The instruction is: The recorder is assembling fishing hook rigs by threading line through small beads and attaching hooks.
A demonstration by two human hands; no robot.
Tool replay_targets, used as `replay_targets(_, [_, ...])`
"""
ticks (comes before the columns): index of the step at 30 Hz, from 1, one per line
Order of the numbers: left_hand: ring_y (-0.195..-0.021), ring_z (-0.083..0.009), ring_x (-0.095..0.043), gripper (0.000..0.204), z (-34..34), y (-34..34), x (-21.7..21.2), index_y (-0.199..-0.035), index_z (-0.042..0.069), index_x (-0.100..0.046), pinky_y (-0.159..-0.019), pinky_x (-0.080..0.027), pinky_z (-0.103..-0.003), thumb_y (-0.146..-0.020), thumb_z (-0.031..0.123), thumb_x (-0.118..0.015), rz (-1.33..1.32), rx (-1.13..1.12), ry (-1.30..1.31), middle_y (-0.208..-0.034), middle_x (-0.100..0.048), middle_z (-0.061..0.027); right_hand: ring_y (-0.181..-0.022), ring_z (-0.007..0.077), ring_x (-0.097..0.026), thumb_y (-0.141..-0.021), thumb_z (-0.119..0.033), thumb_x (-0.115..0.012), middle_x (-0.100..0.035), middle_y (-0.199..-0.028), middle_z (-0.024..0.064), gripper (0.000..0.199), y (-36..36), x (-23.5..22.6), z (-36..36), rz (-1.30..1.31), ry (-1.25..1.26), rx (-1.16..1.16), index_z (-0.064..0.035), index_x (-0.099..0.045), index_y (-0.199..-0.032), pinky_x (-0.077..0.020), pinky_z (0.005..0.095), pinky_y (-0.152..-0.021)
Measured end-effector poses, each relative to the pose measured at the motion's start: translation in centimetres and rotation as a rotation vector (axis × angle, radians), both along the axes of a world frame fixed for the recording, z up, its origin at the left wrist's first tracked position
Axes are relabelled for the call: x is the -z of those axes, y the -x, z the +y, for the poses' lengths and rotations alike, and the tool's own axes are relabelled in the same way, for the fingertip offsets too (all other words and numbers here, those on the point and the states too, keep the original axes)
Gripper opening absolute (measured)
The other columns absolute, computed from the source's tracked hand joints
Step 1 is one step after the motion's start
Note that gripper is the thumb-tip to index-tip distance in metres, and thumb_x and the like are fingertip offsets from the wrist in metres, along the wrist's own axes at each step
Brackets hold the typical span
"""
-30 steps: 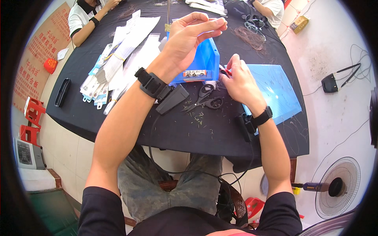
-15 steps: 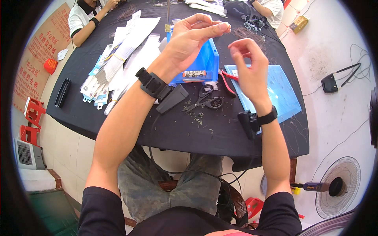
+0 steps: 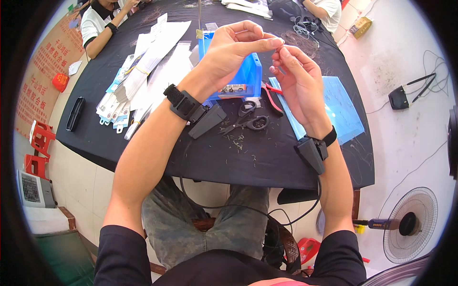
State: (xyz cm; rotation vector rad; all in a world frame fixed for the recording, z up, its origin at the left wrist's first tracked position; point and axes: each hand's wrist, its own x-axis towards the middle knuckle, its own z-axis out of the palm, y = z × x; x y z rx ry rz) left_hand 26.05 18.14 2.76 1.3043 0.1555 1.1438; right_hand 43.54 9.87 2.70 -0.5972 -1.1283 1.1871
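Note:
My left hand point(image 3: 234, 47) is raised above the blue bin point(image 3: 255, 71), its thumb and forefinger pinched. My right hand point(image 3: 301, 78) meets it fingertip to fingertip, also pinching. Whatever sits between the fingertips is too small to make out. Black scissors point(image 3: 245, 117) lie on the table below my hands, among tiny green clippings point(image 3: 238, 143). Red-handled pliers point(image 3: 273, 100) rest beside the bin, and a light-blue folder point(image 3: 343, 109) lies partly behind my right wrist.
Stacks of white paper strips and cards point(image 3: 138, 76) cover the table's left side, near a black case point(image 3: 75, 114). Two people sit across the black-covered table point(image 3: 214, 164). A thin upright rod point(image 3: 200, 16) stands behind the bin. A cable point(image 3: 248, 208) hangs between my wrist devices.
My right hand has turned and come up to my left, so their fingertips now meet. Half a second ago they were apart. The left hand has shifted slightly down.

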Motion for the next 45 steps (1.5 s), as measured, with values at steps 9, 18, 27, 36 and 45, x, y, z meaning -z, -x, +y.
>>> replay_targets(9, [-0.108,-0.0185,-0.071,0.012,-0.1,-0.2,0.2,-0.096,0.009,-0.068,-0.1,-0.053,-0.034,-0.093,0.005,-0.078,-0.013,0.039,-0.034,-0.109,-0.077,-0.0119,-0.09,0.0104,-0.067,-0.102,-0.011,-0.069,-0.074,-0.102,0.0079,0.015,-0.4,0.3,0.1,0.084,0.023,-0.04,-0.0009,-0.073,-0.112,-0.0549,0.0255,-0.083])
replay_targets(18, [-0.111,-0.0166,-0.07,0.01,-0.4,-0.6,0.6,-0.099,0.009,-0.068,-0.103,-0.05,-0.033,-0.095,0.008,-0.077,-0.018,0.046,-0.005,-0.111,-0.077,-0.0113,-0.09,0.0108,-0.067,-0.101,-0.008,-0.07,-0.074,-0.101,0.0085,0.012,-0.6,0.3,0.1,0.075,0.047,-0.04,-0.0006,-0.075,-0.108,-0.0542,0.0244,-0.082])
replay_targets(27, [-0.111,-0.0178,-0.07,0.011,-0.6,-0.6,0.6,-0.1,0.008,-0.067,-0.103,-0.05,-0.033,-0.096,0.01,-0.077,-0.032,0.053,0.023,-0.114,-0.076,-0.0123,-0.09,0.0103,-0.067,-0.1,-0.008,-0.071,-0.075,-0.1,0.0088,0.013,-0.4,0.2,-0.1,0.053,0.056,-0.03,0.0003,-0.076,-0.109,-0.0536,0.0237,-0.081])
replay_targets(36, [-0.114,-0.0182,-0.068,0.008,-0.6,-0.4,0.6,-0.098,0.009,-0.069,-0.103,-0.049,-0.033,-0.096,0.009,-0.076,-0.061,0.121,0.05,-0.116,-0.074,-0.0132,-0.089,0.0084,-0.066,-0.101,-0.011,-0.07,-0.073,-0.1,0.0063,0.014,-0.3,0.3,0.0,0.074,0.041,-0.068,-0.0005,-0.074,-0.111,-0.0528,0.0228,-0.08])
replay_targets(45, [-0.108,-0.0191,-0.069,0.011,-1.4,-0.3,-0.8,-0.105,0.008,-0.072,-0.101,-0.051,-0.032,-0.099,0.018,-0.074,-0.118,0.119,0.157,-0.115,-0.074,-0.0113,-0.09,0.0065,-0.062,-0.102,-0.013,-0.069,-0.071,-0.106,0.0037,0.013,-0.5,0.5,0.3,0.083,-0.015,-0.119,-0.0045,-0.072,-0.112,-0.0511,0.0239,-0.083])
